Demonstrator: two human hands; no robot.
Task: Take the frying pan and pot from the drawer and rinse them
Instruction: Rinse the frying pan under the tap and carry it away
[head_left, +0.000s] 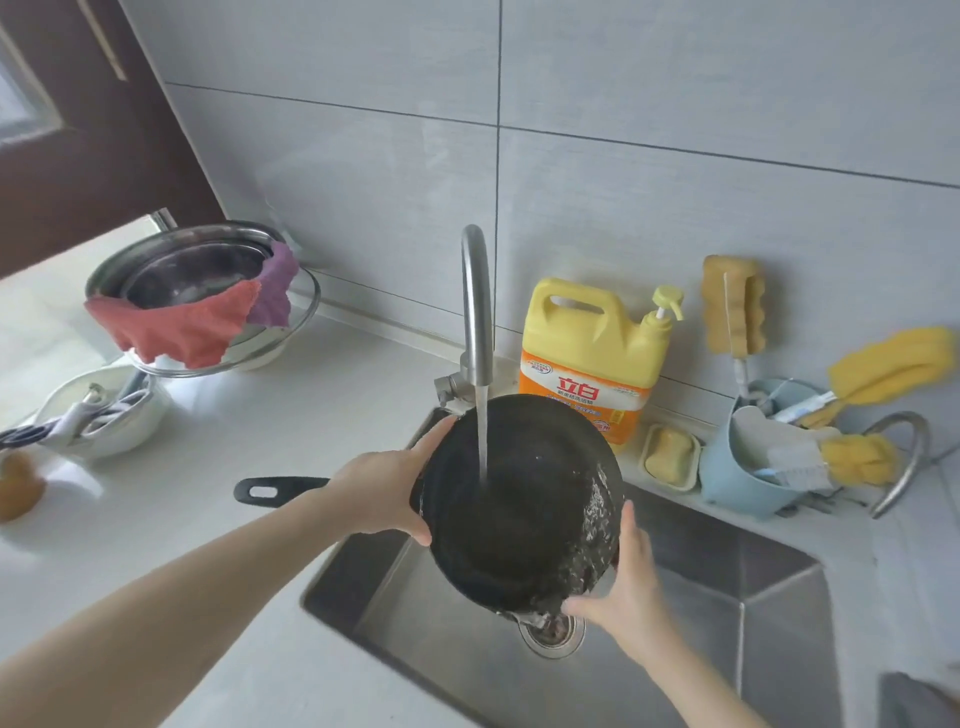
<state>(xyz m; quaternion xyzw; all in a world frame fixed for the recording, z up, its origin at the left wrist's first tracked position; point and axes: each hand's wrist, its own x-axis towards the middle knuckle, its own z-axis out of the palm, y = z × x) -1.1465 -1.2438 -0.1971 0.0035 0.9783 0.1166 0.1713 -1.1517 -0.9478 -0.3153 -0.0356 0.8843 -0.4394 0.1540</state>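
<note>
Both hands, left hand (382, 493) and right hand (626, 597), grip the frying pan (519, 504) under the faucet (475, 306); tilting it, probably toward the sink (727, 597) drain, sheds water best.

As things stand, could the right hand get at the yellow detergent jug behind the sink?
Probably not at once: the right hand holds the frying pan rim, and the tilted pan stands between it and the detergent jug. Once it lets go, the path looks open.
</note>
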